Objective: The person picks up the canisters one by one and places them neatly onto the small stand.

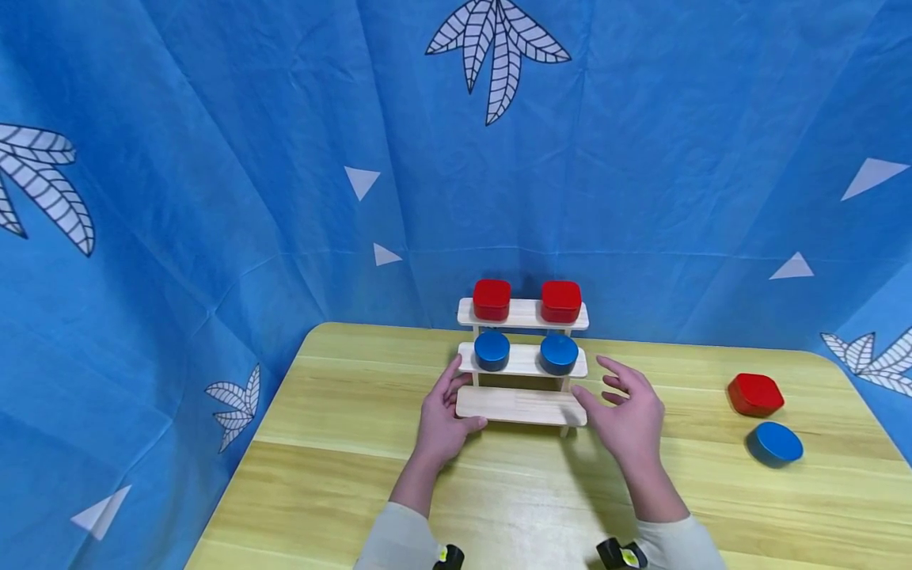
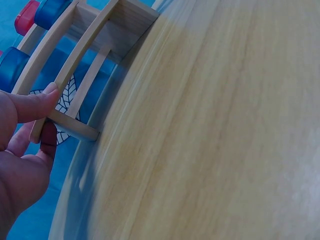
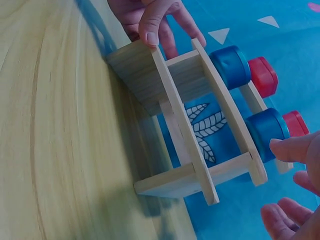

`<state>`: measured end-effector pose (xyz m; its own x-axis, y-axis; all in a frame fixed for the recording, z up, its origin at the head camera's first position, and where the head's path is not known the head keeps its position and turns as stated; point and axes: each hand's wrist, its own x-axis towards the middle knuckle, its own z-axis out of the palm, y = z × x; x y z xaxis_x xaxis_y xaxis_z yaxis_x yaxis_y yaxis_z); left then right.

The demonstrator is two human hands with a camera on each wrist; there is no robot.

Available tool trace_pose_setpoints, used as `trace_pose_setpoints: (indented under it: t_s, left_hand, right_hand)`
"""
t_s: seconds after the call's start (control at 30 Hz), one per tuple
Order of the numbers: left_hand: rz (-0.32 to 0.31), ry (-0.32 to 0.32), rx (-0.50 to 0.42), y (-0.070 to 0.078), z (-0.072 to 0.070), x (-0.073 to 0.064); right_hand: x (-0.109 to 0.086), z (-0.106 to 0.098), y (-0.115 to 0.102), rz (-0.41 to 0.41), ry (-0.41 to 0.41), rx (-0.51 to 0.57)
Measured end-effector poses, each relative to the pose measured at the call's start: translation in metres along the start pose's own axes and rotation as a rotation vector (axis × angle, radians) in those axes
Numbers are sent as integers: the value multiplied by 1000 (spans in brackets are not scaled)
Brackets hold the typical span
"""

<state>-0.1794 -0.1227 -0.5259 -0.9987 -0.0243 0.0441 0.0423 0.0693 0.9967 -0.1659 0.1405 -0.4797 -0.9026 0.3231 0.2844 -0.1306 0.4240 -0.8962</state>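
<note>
A: Starting from the left, what has the left hand [image 1: 440, 427] got?
B: The left end of the wooden rack [image 1: 525, 360], in a firm pinch: thumb at the front of the bottom shelf [image 1: 522, 405].
A: Where does the rack stand?
B: By the middle of the back edge of the counter [image 1: 356, 396]. Its top shelf [image 1: 526, 313] bears a red tub [image 1: 492, 300] and, to the right, a matching red tub [image 1: 560, 302]; the middle shelf [image 1: 524, 364] bears a blue tub [image 1: 492, 351], then a matching blue tub [image 1: 558, 354].
A: The right hand [image 1: 632, 412]?
B: Half open at the rack's right end, gripping nothing. Its thumb overlaps the bottom shelf's right corner; I can't tell whether they touch.
A: Farther right?
B: A loose red tub [image 1: 755, 394] towards the counter's back right corner, a loose blue tub [image 1: 774, 444] just in front of it.
A: So which step is this?
B: I'd judge it's steadying or straightening the rack, with 2 tubs off it.
A: And the next move?
B: Shifting the rack would call for a matching right-hand pinch, so it travels level. Fetching a loose tub would call for a reach towards the right edge.
</note>
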Motion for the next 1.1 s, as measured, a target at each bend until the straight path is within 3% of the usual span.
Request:
trace_pose_setpoints:
  t_s: [0.27,0.6,0.83,1.1]
  left_hand:
    - [9,-4,3,0,0,0]
    - [-13,0,12,-1,-1,1]
    - [-13,1,4,-1,-1,1]
    - [-2,0,4,-1,-1,1]
  right_hand:
    - [-2,-7,4,-4,31,-13]
    - [-6,-19,4,77,58,-25]
    - [-6,-26,11,80,95,-32]
    - [-6,-35,15,167,120,-66]
